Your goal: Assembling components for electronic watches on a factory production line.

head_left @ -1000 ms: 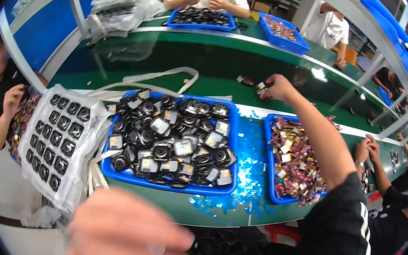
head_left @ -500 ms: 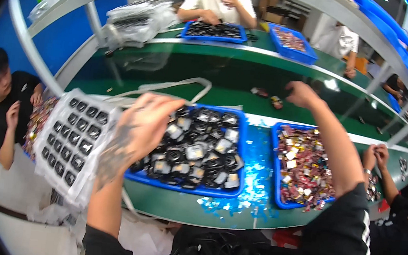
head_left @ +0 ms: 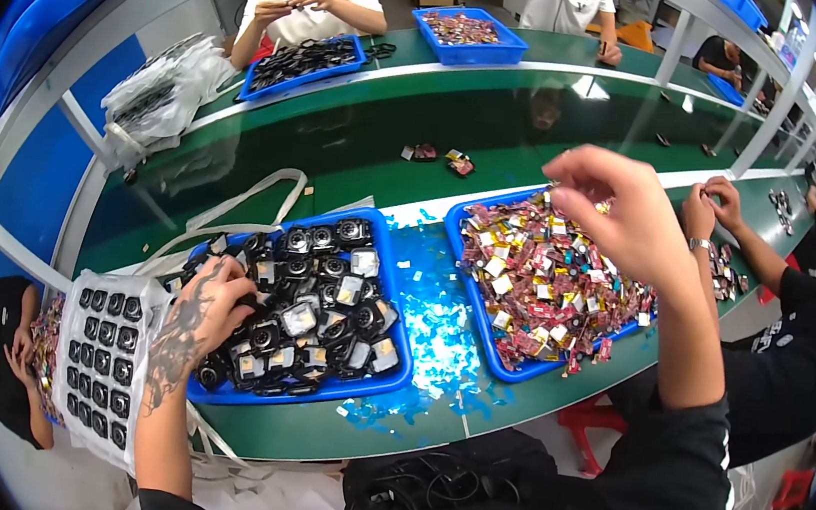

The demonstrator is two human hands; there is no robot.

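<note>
Left hand [head_left: 205, 317] reaches into the blue tray [head_left: 392, 304] on the green tabletop [head_left: 328, 427], fingers curled down among the small black camera modules [head_left: 306, 309] at the tray's left end; grip looks closed over the pile but cannot tell if it has one pinched. Right hand [head_left: 624, 214] raised above the second blue tray [head_left: 460, 236], which is heaped with small red and gold parts [head_left: 555, 292]; fingertips pinched together, whatever is between them too small to make out. White moulded sheet of black modules [head_left: 104, 361] lies just left of the first tray, touching the left wrist area. Blue film scraps [head_left: 434, 334] scattered between the two trays. Two small parts [head_left: 439, 156] sit apart on the dark conveyor belt [head_left: 393, 122] behind. Other people work across the belt and at the right, with more blue trays near them
</note>
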